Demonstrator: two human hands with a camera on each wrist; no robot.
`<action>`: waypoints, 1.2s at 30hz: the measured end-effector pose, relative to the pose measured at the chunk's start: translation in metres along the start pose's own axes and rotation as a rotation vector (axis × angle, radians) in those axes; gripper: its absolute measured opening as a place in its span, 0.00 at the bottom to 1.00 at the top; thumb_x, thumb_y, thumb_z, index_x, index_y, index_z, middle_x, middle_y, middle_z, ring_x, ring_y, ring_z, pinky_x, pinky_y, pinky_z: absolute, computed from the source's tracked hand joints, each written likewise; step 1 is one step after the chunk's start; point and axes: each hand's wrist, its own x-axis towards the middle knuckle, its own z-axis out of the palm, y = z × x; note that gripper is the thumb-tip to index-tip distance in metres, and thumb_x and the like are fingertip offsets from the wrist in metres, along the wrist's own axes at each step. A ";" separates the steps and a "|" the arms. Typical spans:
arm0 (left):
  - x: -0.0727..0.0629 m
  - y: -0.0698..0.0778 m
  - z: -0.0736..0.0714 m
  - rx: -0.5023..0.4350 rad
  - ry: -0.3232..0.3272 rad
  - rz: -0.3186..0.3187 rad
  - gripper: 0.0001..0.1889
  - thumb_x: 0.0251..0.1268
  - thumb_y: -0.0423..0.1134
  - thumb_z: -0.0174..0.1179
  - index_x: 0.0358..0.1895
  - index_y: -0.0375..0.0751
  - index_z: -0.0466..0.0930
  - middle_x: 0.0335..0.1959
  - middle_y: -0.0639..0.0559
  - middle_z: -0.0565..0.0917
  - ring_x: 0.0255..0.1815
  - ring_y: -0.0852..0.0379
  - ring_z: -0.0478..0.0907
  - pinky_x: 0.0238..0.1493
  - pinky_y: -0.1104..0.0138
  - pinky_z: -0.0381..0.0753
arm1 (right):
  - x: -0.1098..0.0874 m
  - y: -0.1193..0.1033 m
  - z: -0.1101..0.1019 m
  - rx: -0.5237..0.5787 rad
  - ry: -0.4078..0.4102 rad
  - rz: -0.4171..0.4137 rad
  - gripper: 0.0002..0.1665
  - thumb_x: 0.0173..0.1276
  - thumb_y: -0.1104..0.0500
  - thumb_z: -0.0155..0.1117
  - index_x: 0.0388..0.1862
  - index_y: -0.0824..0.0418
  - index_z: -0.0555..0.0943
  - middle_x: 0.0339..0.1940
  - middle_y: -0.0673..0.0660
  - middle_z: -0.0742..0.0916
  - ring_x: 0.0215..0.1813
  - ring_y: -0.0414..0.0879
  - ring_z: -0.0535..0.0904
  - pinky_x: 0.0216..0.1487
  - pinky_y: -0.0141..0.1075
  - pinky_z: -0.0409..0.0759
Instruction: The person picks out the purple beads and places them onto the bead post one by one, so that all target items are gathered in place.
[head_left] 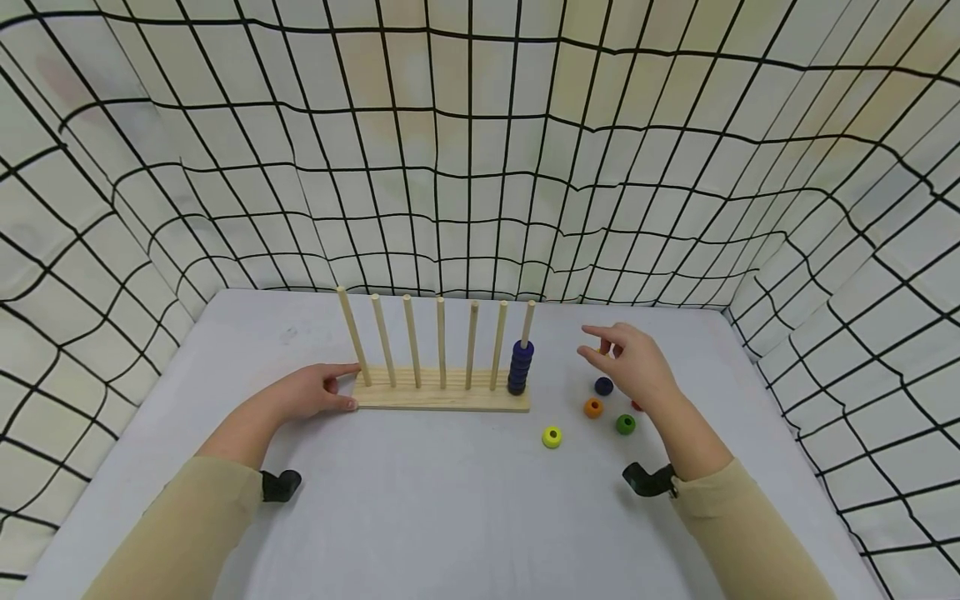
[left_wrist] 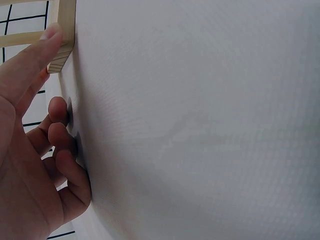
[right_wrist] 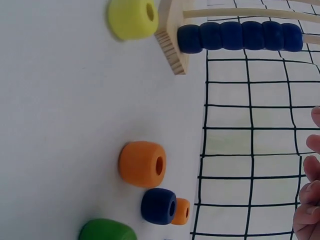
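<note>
A wooden peg rack (head_left: 442, 400) stands on the white table with several upright pegs. Its rightmost peg carries a stack of dark blue beads (head_left: 520, 367). At the rack's left end, my left hand (head_left: 303, 393) pinches the board; the left wrist view shows the thumb (left_wrist: 50, 37) against one face and a finger behind. Over the loose beads to the right hovers my right hand (head_left: 636, 362), fingers apart and holding nothing visible. Beneath or near it lie a blue bead (head_left: 603, 386), an orange bead (head_left: 593, 407), a green bead (head_left: 626, 424) and a red bead (head_left: 637, 406), partly hidden.
A yellow bead (head_left: 552, 437) lies in front of the rack's right end. Another orange bead (right_wrist: 181, 212) shows behind the blue one in the right wrist view. Black netting (head_left: 469, 175) over pale walls borders the table's back and sides.
</note>
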 end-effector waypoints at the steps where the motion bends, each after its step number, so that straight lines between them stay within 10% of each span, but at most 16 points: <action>1: 0.000 0.000 0.000 -0.001 0.001 0.001 0.41 0.61 0.50 0.69 0.74 0.38 0.64 0.29 0.49 0.69 0.29 0.53 0.65 0.32 0.62 0.64 | 0.000 0.001 0.001 -0.004 -0.007 0.007 0.27 0.68 0.49 0.68 0.65 0.53 0.80 0.35 0.52 0.78 0.40 0.49 0.69 0.34 0.40 0.68; 36: -0.001 0.001 0.000 -0.006 0.003 -0.010 0.40 0.62 0.49 0.69 0.74 0.39 0.64 0.29 0.49 0.69 0.29 0.53 0.65 0.31 0.62 0.64 | -0.010 0.049 0.014 -0.125 -0.234 0.200 0.28 0.68 0.46 0.68 0.64 0.53 0.80 0.34 0.54 0.79 0.35 0.50 0.71 0.30 0.38 0.68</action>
